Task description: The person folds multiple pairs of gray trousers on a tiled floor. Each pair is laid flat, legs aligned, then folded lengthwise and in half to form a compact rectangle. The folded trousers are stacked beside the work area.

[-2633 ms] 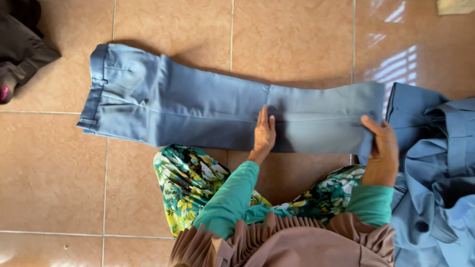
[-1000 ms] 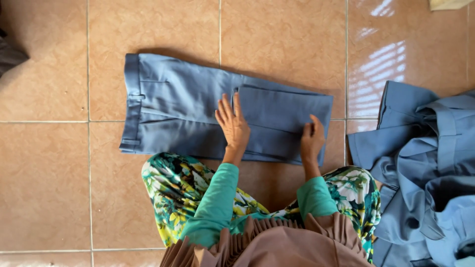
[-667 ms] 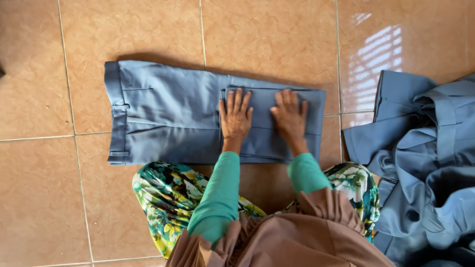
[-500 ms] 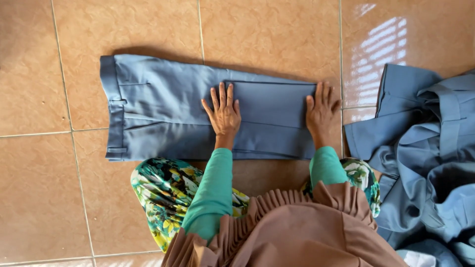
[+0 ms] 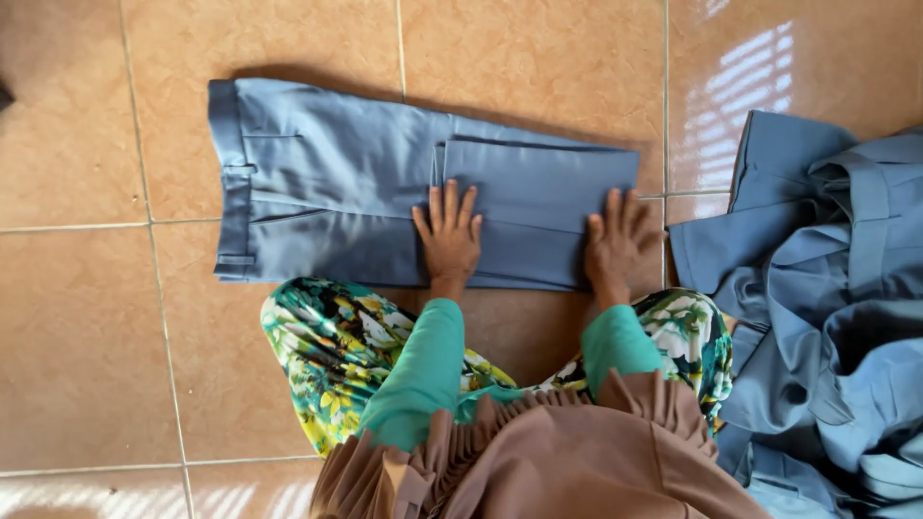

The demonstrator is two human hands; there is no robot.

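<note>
A pair of grey-blue trousers (image 5: pixel 327 192) lies flat on the tiled floor, waistband to the left. Its leg end is folded back over itself, making a doubled panel (image 5: pixel 538 183) on the right. My left hand (image 5: pixel 448 238) presses flat on the left edge of that folded panel, fingers spread. My right hand (image 5: pixel 618 245) lies flat on the panel's right end, near the fold. Neither hand grips the cloth. Teal sleeves cover both my forearms.
A heap of similar grey-blue garments (image 5: pixel 827 308) lies on the floor at the right. My knees in green floral fabric (image 5: pixel 336 346) rest just below the trousers. Brown tiles (image 5: pixel 87 327) stretch to the left and far side.
The trouser leg, stretched out at first, has been folded back over the middle. Both hands then slid apart across the folded panel, smoothing it, and now rest flat at its two ends.
</note>
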